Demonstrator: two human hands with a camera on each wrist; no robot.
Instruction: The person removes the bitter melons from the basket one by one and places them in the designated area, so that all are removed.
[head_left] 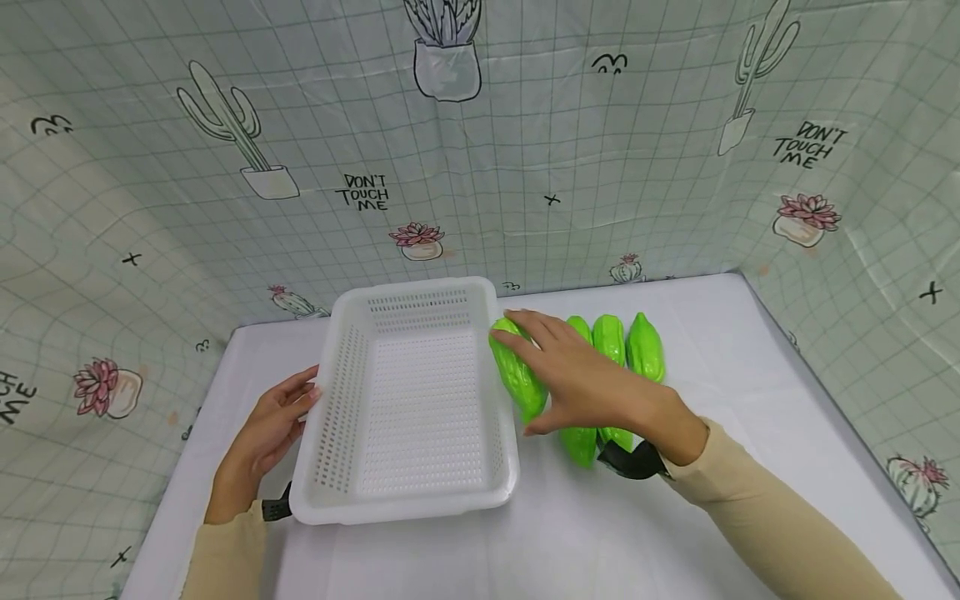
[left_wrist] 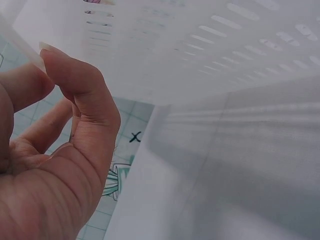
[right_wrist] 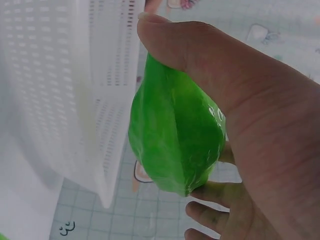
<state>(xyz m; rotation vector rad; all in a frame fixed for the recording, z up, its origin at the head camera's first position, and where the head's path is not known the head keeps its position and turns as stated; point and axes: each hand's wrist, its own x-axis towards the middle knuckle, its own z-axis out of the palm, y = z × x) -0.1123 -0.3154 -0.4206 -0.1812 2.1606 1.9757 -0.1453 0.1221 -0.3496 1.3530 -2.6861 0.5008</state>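
My left hand [head_left: 273, 425] pinches the left rim of a white perforated plastic basket [head_left: 341, 400] between thumb and fingers; the left wrist view shows the fingertips on the rim. With its thumb and fingers spread along the sides, my right hand [head_left: 573, 371] holds a bright green, ridged bitter melon [head_left: 517, 371] beside the basket's right rim. The thumb lies at one end of this melon [right_wrist: 175, 130] in the right wrist view. The basket holds nothing. More bitter melons [head_left: 647, 348] lie in a row on the table, partly hidden beneath my right hand and forearm.
A white cloth covers the table [head_left: 720, 350]. Behind it and at both sides hangs a grid-patterned curtain [head_left: 510, 150] printed with cacti. Dark straps [head_left: 633, 460] sit at my wrists.
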